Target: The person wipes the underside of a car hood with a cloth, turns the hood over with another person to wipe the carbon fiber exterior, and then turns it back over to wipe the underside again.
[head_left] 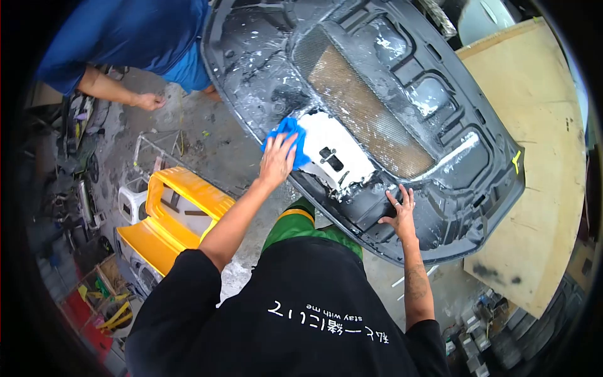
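A large dark panel (370, 220) with a mesh grille (364, 107) fills the upper middle of the head view, its surface spotted with white. My left hand (278, 157) presses a blue cloth (295, 143) against the panel's near left edge, beside a glossy white patch (336, 146) with dark cut-outs. The fingers lie bent over the cloth. To the right of the white patch, my right hand (401, 212) rests on the dark surface with its fingers spread and nothing in it.
A co-worker in blue (132, 38) stands at the upper left, one hand (149, 102) hanging near the panel. A yellow part (166, 232) stands on the floor at left. A pale wooden board (527, 157) lies at right. Assorted parts line the left side.
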`<state>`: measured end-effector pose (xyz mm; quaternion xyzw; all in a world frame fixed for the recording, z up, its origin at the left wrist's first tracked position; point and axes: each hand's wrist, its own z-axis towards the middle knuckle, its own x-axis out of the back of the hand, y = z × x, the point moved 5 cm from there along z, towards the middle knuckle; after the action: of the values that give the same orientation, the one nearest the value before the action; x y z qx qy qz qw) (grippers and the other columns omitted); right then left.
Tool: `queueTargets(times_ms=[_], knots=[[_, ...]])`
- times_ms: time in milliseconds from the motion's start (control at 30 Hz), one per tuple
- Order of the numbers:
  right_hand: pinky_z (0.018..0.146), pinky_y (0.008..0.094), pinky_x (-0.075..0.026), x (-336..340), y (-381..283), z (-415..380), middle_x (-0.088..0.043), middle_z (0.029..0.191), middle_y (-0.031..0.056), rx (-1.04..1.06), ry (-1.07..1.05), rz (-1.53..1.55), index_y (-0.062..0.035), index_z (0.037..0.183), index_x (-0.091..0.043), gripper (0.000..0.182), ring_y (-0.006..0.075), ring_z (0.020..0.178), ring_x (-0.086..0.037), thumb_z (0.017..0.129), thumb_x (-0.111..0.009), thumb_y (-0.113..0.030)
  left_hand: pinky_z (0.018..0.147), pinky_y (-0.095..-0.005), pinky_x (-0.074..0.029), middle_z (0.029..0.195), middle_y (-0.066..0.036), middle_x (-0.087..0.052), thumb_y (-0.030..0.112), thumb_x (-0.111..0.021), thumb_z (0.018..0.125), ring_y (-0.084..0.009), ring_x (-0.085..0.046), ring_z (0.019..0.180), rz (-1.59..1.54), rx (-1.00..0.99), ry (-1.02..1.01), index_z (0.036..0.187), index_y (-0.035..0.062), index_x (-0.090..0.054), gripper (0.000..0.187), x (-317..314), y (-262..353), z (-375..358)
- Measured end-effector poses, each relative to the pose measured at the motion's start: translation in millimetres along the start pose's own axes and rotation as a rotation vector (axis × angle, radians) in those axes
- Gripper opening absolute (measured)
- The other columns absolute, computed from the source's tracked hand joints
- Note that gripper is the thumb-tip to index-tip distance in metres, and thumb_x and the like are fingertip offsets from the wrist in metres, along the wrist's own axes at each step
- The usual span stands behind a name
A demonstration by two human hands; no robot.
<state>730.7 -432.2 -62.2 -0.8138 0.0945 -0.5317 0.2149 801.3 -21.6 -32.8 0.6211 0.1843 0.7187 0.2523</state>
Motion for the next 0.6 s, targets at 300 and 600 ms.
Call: queueTargets(times_ms=[300,600], knots=[[0.11,0.0724,-0.026,3.5,-4.0,0.3,-0.024,0.159,0.0071,0.031,-0.008,0.039,-0.0293,0.139,-0.057,0.102,0.0442,0.147,-0.016,0.044,-0.093,-0.015,0.097,-0.0393,-0.045,0.118,-0.017,-0.061,0.022,-0.061,0.096,-0.0323,-0.058,0.109,-0.258,0.048,0.146,0.129,0.0095,-0.061,0.035,53.2,7.9,43.6],[0.117,0.0571,-0.027,0.4,-7.3,0.2,-0.03,0.156,0.0147,0.075,0.015,-0.03,-0.0243,0.138,-0.058,0.101,0.0477,0.143,-0.023,0.043,-0.093,-0.02,0.092,-0.0456,-0.044,0.119,-0.015,-0.057,0.022,-0.056,0.096,-0.0367,-0.053,0.104,0.047,-0.093,0.065,0.126,0.0125,-0.063,0.032,-28.8,-23.8,51.9]])
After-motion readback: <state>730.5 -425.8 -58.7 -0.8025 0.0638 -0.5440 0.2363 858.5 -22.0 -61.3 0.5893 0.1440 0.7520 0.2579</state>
